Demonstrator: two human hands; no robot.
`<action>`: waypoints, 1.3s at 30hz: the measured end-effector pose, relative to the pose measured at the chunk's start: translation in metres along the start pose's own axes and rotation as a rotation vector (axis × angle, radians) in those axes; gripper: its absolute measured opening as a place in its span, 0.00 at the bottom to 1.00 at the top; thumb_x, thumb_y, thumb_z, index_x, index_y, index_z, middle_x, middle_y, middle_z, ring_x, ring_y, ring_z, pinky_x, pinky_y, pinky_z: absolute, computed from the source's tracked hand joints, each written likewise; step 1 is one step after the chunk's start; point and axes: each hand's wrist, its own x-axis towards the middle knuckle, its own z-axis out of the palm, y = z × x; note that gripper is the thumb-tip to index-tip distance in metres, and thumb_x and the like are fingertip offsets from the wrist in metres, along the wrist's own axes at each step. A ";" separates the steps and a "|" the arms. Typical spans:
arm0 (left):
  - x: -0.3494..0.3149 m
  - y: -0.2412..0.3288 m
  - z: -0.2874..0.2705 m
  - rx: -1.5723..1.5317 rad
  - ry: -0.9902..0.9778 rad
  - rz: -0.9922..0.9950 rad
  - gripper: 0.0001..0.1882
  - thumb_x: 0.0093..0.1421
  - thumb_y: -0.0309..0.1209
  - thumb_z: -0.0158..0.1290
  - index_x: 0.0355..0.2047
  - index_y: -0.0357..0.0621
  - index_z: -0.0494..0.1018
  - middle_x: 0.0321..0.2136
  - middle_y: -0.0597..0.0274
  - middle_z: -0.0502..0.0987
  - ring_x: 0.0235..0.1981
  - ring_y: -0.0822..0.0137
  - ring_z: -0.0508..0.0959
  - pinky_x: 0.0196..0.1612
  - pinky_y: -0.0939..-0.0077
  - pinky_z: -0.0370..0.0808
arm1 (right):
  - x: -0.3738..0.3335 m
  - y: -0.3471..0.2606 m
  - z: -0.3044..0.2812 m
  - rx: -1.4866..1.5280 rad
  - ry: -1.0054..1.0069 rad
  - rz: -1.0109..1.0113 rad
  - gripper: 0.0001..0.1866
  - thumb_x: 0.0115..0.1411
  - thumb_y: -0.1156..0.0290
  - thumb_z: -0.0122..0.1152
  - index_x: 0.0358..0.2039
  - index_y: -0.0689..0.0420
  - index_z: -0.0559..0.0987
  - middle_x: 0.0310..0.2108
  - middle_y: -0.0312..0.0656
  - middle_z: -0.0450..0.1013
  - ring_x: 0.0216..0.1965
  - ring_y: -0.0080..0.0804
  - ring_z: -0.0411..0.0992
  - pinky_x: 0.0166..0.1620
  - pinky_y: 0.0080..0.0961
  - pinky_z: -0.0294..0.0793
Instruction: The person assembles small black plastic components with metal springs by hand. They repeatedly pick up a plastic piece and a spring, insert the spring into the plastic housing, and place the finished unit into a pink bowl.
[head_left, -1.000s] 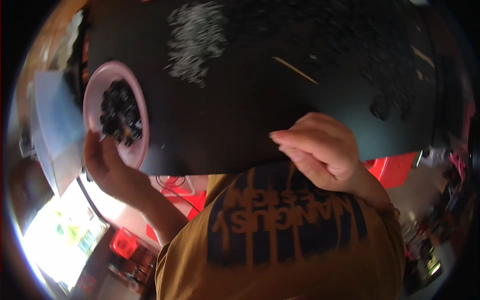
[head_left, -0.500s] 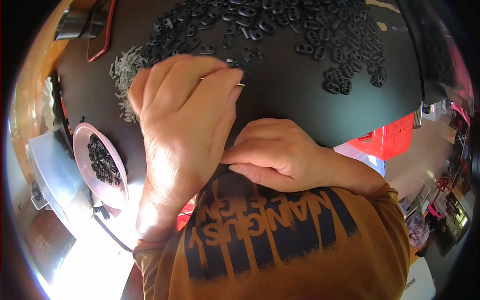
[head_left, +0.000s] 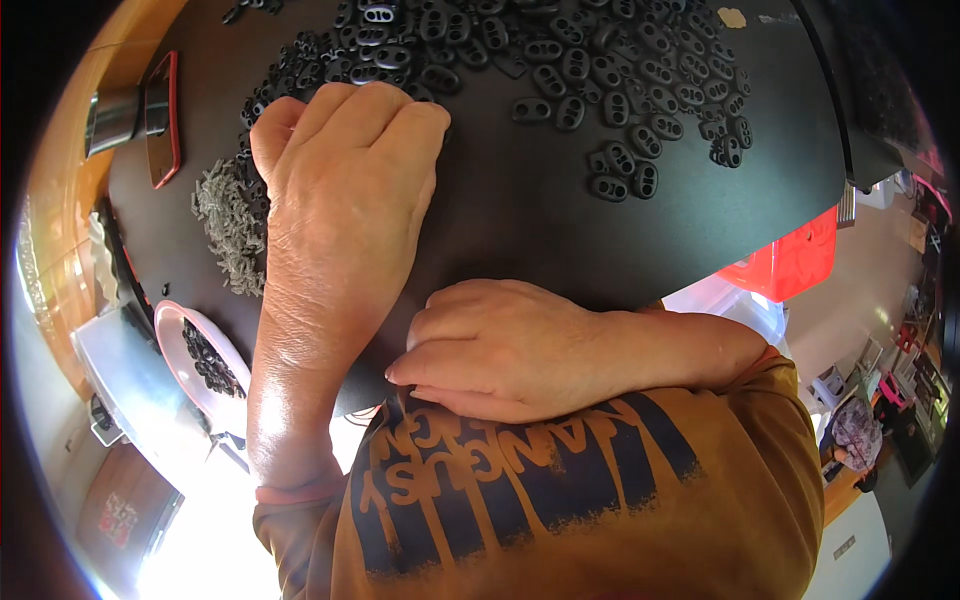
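Observation:
My left hand (head_left: 350, 185) reaches over the dark table, fingers curled down at the near side of a heap of black two-hole oval cord-lock pieces (head_left: 545, 50). Its fingertips are hidden beneath the hand, so what they hold, if anything, does not show. A pile of small grey metal springs (head_left: 232, 225) lies just left of that wrist. Close to my body at the table's near edge is my right hand (head_left: 510, 345), its fingers folded and the thumb pressed against them. Whatever is inside that hand is out of sight.
A pink bowl (head_left: 168, 325) with black pieces stands at the left edge. Farther back on the left lies a red-edged phone (head_left: 163, 120). A red plastic bin (head_left: 800, 260) and a clear container (head_left: 735, 307) sit beyond the table's right edge.
My left hand has gone farther out to the black pieces; a thin metal bit seen by its fingertips no longer shows. My right hand sits slightly lower and more left. The whole view has shifted.

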 end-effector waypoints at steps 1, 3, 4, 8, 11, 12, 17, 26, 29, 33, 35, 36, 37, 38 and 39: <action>0.001 0.001 -0.001 0.011 -0.008 0.009 0.07 0.47 0.25 0.53 0.29 0.45 0.72 0.28 0.67 0.73 0.33 0.66 0.71 0.42 0.70 0.58 | -0.001 0.000 0.000 0.007 0.007 -0.004 0.05 0.49 0.71 0.51 0.25 0.59 0.72 0.24 0.42 0.66 0.31 0.39 0.67 0.37 0.33 0.67; 0.003 0.001 -0.001 0.032 -0.023 0.021 0.06 0.47 0.25 0.53 0.28 0.45 0.72 0.28 0.67 0.73 0.33 0.66 0.71 0.42 0.70 0.58 | -0.001 0.000 0.000 0.013 -0.012 0.002 0.05 0.49 0.71 0.51 0.24 0.59 0.72 0.23 0.42 0.66 0.31 0.39 0.67 0.37 0.33 0.66; 0.004 0.001 -0.001 0.043 -0.031 0.024 0.06 0.47 0.25 0.53 0.28 0.45 0.71 0.28 0.67 0.73 0.33 0.66 0.71 0.42 0.70 0.59 | 0.000 0.000 -0.001 0.014 -0.022 0.005 0.05 0.49 0.71 0.51 0.23 0.59 0.72 0.23 0.42 0.66 0.31 0.39 0.67 0.37 0.33 0.66; 0.006 0.000 0.007 0.044 0.101 0.127 0.08 0.41 0.23 0.53 0.24 0.47 0.69 0.21 0.69 0.68 0.28 0.67 0.70 0.41 0.66 0.59 | -0.001 0.001 -0.001 -0.026 -0.013 -0.032 0.07 0.49 0.71 0.54 0.29 0.59 0.72 0.25 0.41 0.67 0.30 0.38 0.67 0.35 0.32 0.67; 0.006 0.002 0.011 0.019 0.164 0.169 0.08 0.40 0.23 0.53 0.22 0.46 0.68 0.20 0.70 0.67 0.26 0.68 0.69 0.40 0.69 0.59 | -0.001 -0.001 -0.001 -0.010 -0.015 -0.002 0.05 0.49 0.71 0.50 0.21 0.59 0.70 0.23 0.42 0.66 0.31 0.39 0.67 0.36 0.34 0.66; 0.005 0.004 0.010 0.011 0.149 0.156 0.08 0.41 0.23 0.54 0.23 0.46 0.69 0.21 0.69 0.69 0.26 0.68 0.70 0.40 0.70 0.59 | -0.001 0.000 -0.001 -0.002 -0.010 0.001 0.05 0.48 0.71 0.50 0.21 0.59 0.70 0.24 0.43 0.67 0.31 0.40 0.67 0.36 0.34 0.67; 0.000 0.022 0.009 -0.113 0.179 0.192 0.09 0.40 0.22 0.57 0.24 0.44 0.71 0.22 0.67 0.72 0.26 0.68 0.72 0.39 0.72 0.60 | -0.001 0.000 0.001 -0.003 0.020 -0.008 0.06 0.48 0.72 0.50 0.20 0.61 0.71 0.25 0.45 0.67 0.31 0.41 0.68 0.34 0.36 0.67; 0.008 0.016 0.013 -0.217 0.153 0.243 0.10 0.40 0.23 0.58 0.26 0.44 0.73 0.23 0.67 0.73 0.27 0.69 0.72 0.39 0.74 0.60 | -0.002 0.000 0.001 -0.026 0.002 0.001 0.06 0.48 0.72 0.50 0.20 0.61 0.72 0.23 0.45 0.68 0.32 0.40 0.68 0.35 0.36 0.68; 0.014 0.014 0.011 -0.182 0.187 0.201 0.09 0.41 0.23 0.58 0.26 0.45 0.74 0.24 0.67 0.73 0.27 0.69 0.72 0.39 0.74 0.60 | -0.002 -0.001 -0.001 -0.024 -0.044 0.019 0.06 0.48 0.71 0.51 0.21 0.60 0.73 0.24 0.45 0.68 0.32 0.41 0.68 0.35 0.36 0.68; 0.021 0.023 0.012 -0.246 0.164 0.236 0.10 0.41 0.24 0.59 0.26 0.46 0.74 0.24 0.68 0.73 0.27 0.70 0.72 0.39 0.74 0.60 | -0.003 -0.001 -0.001 -0.016 0.002 -0.002 0.06 0.48 0.71 0.51 0.22 0.61 0.73 0.26 0.45 0.68 0.32 0.41 0.68 0.36 0.35 0.68; 0.024 0.027 0.013 -0.282 0.127 0.279 0.10 0.40 0.25 0.59 0.26 0.46 0.74 0.24 0.68 0.72 0.27 0.70 0.71 0.38 0.74 0.60 | -0.003 -0.002 -0.002 -0.001 0.012 -0.007 0.07 0.48 0.72 0.51 0.21 0.62 0.73 0.27 0.46 0.68 0.33 0.41 0.68 0.36 0.35 0.69; 0.025 0.027 0.016 -0.293 0.113 0.300 0.10 0.40 0.25 0.59 0.26 0.46 0.74 0.24 0.68 0.72 0.27 0.70 0.71 0.39 0.74 0.60 | -0.002 -0.002 -0.002 0.005 0.007 -0.001 0.07 0.48 0.72 0.51 0.21 0.62 0.73 0.27 0.46 0.68 0.33 0.42 0.68 0.36 0.35 0.69; 0.026 0.028 0.017 -0.293 0.096 0.312 0.10 0.40 0.25 0.58 0.26 0.46 0.74 0.24 0.68 0.72 0.27 0.70 0.71 0.39 0.73 0.60 | -0.001 -0.001 -0.002 0.011 0.002 0.004 0.07 0.48 0.72 0.51 0.21 0.62 0.73 0.28 0.46 0.68 0.33 0.42 0.69 0.36 0.35 0.69; 0.027 0.029 0.019 -0.293 0.078 0.325 0.10 0.40 0.26 0.58 0.26 0.46 0.74 0.24 0.68 0.71 0.27 0.70 0.71 0.39 0.73 0.60 | -0.001 -0.001 -0.001 0.015 0.003 0.008 0.07 0.48 0.72 0.51 0.21 0.63 0.73 0.28 0.47 0.69 0.33 0.42 0.68 0.36 0.35 0.69; 0.029 0.030 0.020 -0.280 0.058 0.329 0.09 0.40 0.26 0.58 0.26 0.46 0.74 0.23 0.68 0.71 0.28 0.70 0.71 0.39 0.73 0.60 | -0.001 -0.001 -0.001 0.020 0.005 0.009 0.07 0.48 0.72 0.51 0.21 0.63 0.73 0.28 0.47 0.69 0.34 0.42 0.68 0.36 0.35 0.69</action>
